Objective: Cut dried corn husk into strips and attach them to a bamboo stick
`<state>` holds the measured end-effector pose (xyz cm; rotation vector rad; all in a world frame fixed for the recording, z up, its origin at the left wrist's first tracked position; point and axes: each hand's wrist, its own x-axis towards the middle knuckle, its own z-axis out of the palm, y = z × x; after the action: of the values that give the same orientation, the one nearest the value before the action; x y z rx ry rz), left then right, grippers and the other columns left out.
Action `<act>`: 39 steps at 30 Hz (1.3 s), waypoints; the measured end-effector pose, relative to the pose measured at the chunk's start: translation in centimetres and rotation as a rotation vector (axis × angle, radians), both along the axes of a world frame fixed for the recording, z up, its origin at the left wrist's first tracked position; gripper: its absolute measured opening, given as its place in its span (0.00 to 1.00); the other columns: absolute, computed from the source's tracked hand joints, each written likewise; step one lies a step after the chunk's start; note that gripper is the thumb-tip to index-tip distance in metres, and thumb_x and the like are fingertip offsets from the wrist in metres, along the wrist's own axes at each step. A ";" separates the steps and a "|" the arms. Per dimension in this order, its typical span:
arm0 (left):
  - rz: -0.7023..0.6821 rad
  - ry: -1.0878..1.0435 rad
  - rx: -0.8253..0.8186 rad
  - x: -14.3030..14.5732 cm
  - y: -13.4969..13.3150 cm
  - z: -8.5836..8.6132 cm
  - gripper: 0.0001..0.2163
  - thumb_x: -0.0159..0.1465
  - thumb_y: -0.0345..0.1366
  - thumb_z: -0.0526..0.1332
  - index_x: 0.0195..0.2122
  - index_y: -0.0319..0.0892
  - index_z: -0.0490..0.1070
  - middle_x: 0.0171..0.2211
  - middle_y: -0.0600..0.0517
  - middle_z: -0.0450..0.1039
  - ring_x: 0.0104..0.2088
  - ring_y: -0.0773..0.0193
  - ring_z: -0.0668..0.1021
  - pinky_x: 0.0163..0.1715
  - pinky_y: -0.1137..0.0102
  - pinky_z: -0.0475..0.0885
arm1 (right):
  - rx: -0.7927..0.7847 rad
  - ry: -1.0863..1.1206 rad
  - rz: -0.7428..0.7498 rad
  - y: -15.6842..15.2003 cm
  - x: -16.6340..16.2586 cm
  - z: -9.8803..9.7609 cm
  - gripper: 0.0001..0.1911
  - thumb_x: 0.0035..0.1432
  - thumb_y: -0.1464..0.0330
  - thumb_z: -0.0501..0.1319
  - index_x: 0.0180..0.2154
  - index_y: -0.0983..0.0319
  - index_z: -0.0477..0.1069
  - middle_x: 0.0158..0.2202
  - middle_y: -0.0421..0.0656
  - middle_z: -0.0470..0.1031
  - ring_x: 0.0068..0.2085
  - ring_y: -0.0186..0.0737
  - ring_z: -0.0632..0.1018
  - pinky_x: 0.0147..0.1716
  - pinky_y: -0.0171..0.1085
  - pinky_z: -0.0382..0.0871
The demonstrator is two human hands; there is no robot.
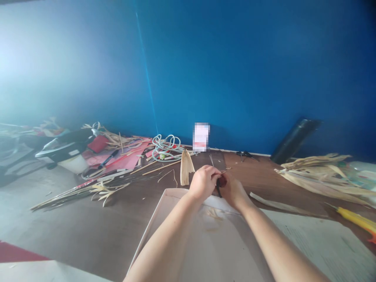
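My left hand [205, 181] and my right hand [233, 191] meet above the far edge of a shallow pale tray or box lid [152, 227]. The left thumb and fingers pinch together over something too small to make out. In the right hand's closed fingers is a small dark reddish-brown thing, with a black strip [219, 188] hanging below it; what it is cannot be told. Just left of the hands stands a piece of dried, husk-like leaf [185, 168]. Faint pale scraps [214, 214] lie in the tray between my forearms.
Sticks and pale strips [108, 186], pink paper [138, 152] and a coiled light-blue cord [167, 148] lie left. To the right are a black roll [295, 139], dried husks [320, 172], a printed sheet [317, 239] and a yellow-handled tool [357, 220]. A blue wall [235, 78] stands behind.
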<state>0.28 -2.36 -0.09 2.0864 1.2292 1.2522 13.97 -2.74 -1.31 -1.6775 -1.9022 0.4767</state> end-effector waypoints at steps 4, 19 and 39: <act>-0.005 0.022 0.001 0.0 0.0 0.0 0.07 0.59 0.31 0.57 0.32 0.44 0.75 0.33 0.52 0.73 0.34 0.67 0.74 0.36 0.74 0.67 | -0.023 0.028 0.088 0.0 0.2 0.1 0.15 0.46 0.69 0.61 0.40 0.62 0.67 0.27 0.40 0.74 0.28 0.37 0.75 0.26 0.31 0.59; 0.004 0.088 0.030 0.3 -0.2 0.2 0.07 0.61 0.32 0.55 0.32 0.43 0.73 0.34 0.50 0.71 0.33 0.66 0.73 0.34 0.74 0.66 | -0.012 -0.144 0.099 -0.5 0.9 0.8 0.12 0.49 0.68 0.60 0.38 0.60 0.65 0.27 0.41 0.75 0.29 0.40 0.76 0.24 0.31 0.54; 0.125 0.410 0.134 1.9 -1.0 -0.3 0.08 0.64 0.30 0.48 0.32 0.40 0.66 0.33 0.47 0.67 0.35 0.61 0.71 0.36 0.68 0.67 | -0.021 -0.270 -0.130 -1.0 -0.7 1.0 0.06 0.61 0.68 0.49 0.41 0.62 0.59 0.28 0.46 0.76 0.30 0.45 0.78 0.23 0.34 0.51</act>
<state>2.14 -3.35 -0.42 2.4846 1.5021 1.0094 13.28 -3.74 -0.33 -1.9463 -1.9610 0.2285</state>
